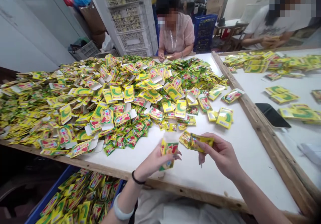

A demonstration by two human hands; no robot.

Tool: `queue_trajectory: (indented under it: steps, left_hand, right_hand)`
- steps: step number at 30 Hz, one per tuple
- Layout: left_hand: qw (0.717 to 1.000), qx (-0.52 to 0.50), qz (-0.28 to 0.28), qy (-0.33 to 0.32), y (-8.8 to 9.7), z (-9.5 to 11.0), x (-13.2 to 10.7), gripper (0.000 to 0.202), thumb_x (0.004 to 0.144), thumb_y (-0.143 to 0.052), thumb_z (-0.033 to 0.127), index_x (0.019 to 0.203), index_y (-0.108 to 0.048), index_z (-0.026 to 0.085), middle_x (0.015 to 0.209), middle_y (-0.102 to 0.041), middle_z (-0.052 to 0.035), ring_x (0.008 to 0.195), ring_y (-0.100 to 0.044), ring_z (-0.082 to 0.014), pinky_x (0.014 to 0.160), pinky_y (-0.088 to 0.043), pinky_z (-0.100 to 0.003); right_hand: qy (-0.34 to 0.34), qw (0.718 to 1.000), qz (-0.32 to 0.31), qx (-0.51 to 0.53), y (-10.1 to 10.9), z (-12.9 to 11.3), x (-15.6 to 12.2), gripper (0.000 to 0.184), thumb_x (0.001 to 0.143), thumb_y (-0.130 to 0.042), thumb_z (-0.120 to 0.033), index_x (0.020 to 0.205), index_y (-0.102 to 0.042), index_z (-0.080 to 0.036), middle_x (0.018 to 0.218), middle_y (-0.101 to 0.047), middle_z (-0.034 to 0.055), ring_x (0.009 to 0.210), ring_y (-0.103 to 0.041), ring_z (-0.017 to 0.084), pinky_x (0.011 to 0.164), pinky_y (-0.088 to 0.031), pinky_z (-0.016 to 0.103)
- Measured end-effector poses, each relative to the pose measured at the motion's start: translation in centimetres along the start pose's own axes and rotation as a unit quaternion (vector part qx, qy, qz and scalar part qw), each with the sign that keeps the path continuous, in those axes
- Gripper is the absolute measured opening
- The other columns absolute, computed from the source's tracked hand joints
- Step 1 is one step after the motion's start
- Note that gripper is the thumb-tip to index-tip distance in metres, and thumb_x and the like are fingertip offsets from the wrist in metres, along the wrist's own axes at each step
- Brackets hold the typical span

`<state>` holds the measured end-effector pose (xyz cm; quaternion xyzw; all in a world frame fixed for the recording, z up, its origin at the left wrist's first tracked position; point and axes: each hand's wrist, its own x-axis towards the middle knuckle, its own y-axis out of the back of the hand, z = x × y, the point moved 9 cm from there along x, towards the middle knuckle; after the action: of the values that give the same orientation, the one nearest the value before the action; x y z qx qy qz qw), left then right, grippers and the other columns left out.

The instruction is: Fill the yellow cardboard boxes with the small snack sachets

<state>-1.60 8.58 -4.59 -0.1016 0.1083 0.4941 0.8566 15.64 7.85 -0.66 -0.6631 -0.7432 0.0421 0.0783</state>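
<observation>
My left hand (156, 158), with a black bead bracelet and a pale bangle on its wrist, is closed around a small yellow, red and green carton (168, 163). The carton stands nearly upright with its white flap up at the top. Just to the right, my right hand (223, 152) pinches yellow sachets (199, 142) between thumb and fingers. The sachets point towards the carton but are apart from it. How many there are, I cannot tell. Beyond both hands lie loose green-yellow sachets (134, 135) and a large heap of flat cartons (124, 117).
A wooden strip (260, 130) divides the white table (240, 170). Right of it lie a phone (272, 115) and more cartons (283, 95). Below the front edge sits a blue crate (42, 210) of filled cartons. Two people (175, 36) work across the table; white crates (132, 33) stand behind.
</observation>
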Motion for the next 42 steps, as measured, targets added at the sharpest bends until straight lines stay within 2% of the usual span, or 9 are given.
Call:
queue_trajectory:
  steps: [3, 7, 13, 20, 28, 32, 36, 38, 42]
  left_hand:
    - [0.992, -0.07, -0.102, 0.032, -5.0, 0.0, 0.4, 0.03, 0.072, -0.065, 0.036, 0.084, -0.051, 0.013, 0.075, -0.058, -0.0041, 0.068, -0.059, -0.0166, 0.068, -0.048, -0.031]
    - [0.992, -0.023, -0.119, 0.024, -6.7, -0.1, 0.4, 0.028, 0.067, -0.07, 0.029, 0.073, -0.047, 0.015, 0.063, -0.046, 0.0032, 0.056, -0.048, -0.0097, 0.055, -0.045, -0.025]
    - [0.988, 0.117, -0.101, -0.02, -6.4, 0.0, -0.1, 0.032, 0.065, -0.072, 0.022, 0.09, -0.053, 0.015, 0.077, -0.054, 0.002, 0.067, -0.046, -0.0105, 0.061, -0.041, -0.023]
    - [0.98, 0.052, -0.193, -0.018, -6.6, -0.7, -0.5, 0.052, 0.066, -0.07, 0.016, 0.113, -0.046, 0.016, 0.087, -0.057, -0.0014, 0.073, -0.052, -0.012, 0.064, -0.043, -0.024]
    - [0.973, 0.05, -0.211, -0.072, -7.7, 0.7, -0.5, 0.083, 0.069, -0.072, 0.023, 0.137, -0.024, 0.023, 0.117, -0.056, -0.0086, 0.103, -0.057, -0.0211, 0.09, -0.044, -0.036]
    - [0.957, 0.253, 0.009, -0.141, 0.5, 1.8, 0.2, 0.062, 0.077, -0.064, 0.038, 0.132, -0.039, 0.025, 0.132, -0.047, -0.0097, 0.123, -0.043, -0.0245, 0.105, -0.032, -0.041]
    - [0.8, 0.515, 0.29, -0.104, 13.3, 1.2, -0.1, 0.05, 0.085, -0.048, 0.045, 0.128, -0.046, 0.019, 0.137, -0.038, -0.0158, 0.131, -0.029, -0.032, 0.107, -0.024, -0.051]
    - [0.764, 0.576, 0.287, -0.041, 17.2, -0.3, 1.2, 0.053, 0.088, -0.039, 0.047, 0.134, -0.04, 0.02, 0.141, -0.034, -0.0167, 0.132, -0.025, -0.0355, 0.104, -0.025, -0.054]
    - [0.76, 0.61, 0.223, -0.014, 19.5, -0.9, 5.3, 0.062, 0.087, -0.032, 0.057, 0.14, -0.031, 0.025, 0.142, -0.032, -0.0154, 0.128, -0.032, -0.0389, 0.101, -0.028, -0.052]
  right_hand:
    - [0.088, 0.991, -0.028, -0.093, -1.6, -2.6, -0.7, 0.017, 0.086, -0.056, -0.026, 0.102, -0.057, -0.021, 0.09, -0.06, 0.0047, 0.06, -0.061, 0.013, 0.05, -0.054, 0.028]
    - [0.191, 0.937, -0.096, -0.275, -3.0, -4.3, -1.4, 0.02, 0.088, -0.05, -0.019, 0.107, -0.056, -0.023, 0.099, -0.061, 0.0078, 0.093, -0.059, 0.019, 0.077, -0.052, 0.033]
    - [0.077, 0.88, -0.236, -0.405, -4.5, -2.7, -2.8, 0.022, 0.089, -0.045, -0.016, 0.103, -0.061, -0.021, 0.094, -0.059, 0.0068, 0.079, -0.06, 0.015, 0.071, -0.05, 0.028]
    - [-0.005, 0.958, -0.155, -0.241, -2.0, -1.2, -3.0, 0.014, 0.089, -0.051, -0.029, 0.095, -0.062, -0.022, 0.086, -0.065, 0.004, 0.072, -0.064, 0.015, 0.065, -0.052, 0.025]
    - [0.035, 0.927, -0.236, -0.289, -4.6, -0.7, -4.4, 0.023, 0.092, -0.043, -0.025, 0.102, -0.064, -0.027, 0.101, -0.065, 0.0058, 0.089, -0.062, 0.019, 0.075, -0.051, 0.029]
    - [0.176, 0.87, 0.018, -0.46, 5.6, -5.7, -2.4, 0.02, 0.089, -0.046, -0.03, 0.098, -0.064, -0.03, 0.108, -0.064, 0.007, 0.083, -0.063, 0.022, 0.056, -0.049, 0.03]
    - [0.204, 0.652, 0.274, -0.677, 15.4, -10.3, -1.6, 0.033, 0.088, -0.047, -0.032, 0.119, -0.057, -0.026, 0.129, -0.054, 0.0104, 0.099, -0.06, 0.032, 0.073, -0.046, 0.041]
    - [0.205, 0.658, 0.239, -0.684, 15.6, -9.1, -0.3, 0.035, 0.089, -0.045, -0.03, 0.122, -0.055, -0.023, 0.131, -0.052, 0.0128, 0.105, -0.057, 0.035, 0.082, -0.045, 0.045]
    - [0.193, 0.764, 0.053, -0.613, 9.3, -1.6, 3.4, 0.027, 0.09, -0.045, -0.032, 0.113, -0.058, -0.025, 0.108, -0.066, 0.009, 0.1, -0.062, 0.027, 0.087, -0.049, 0.039]
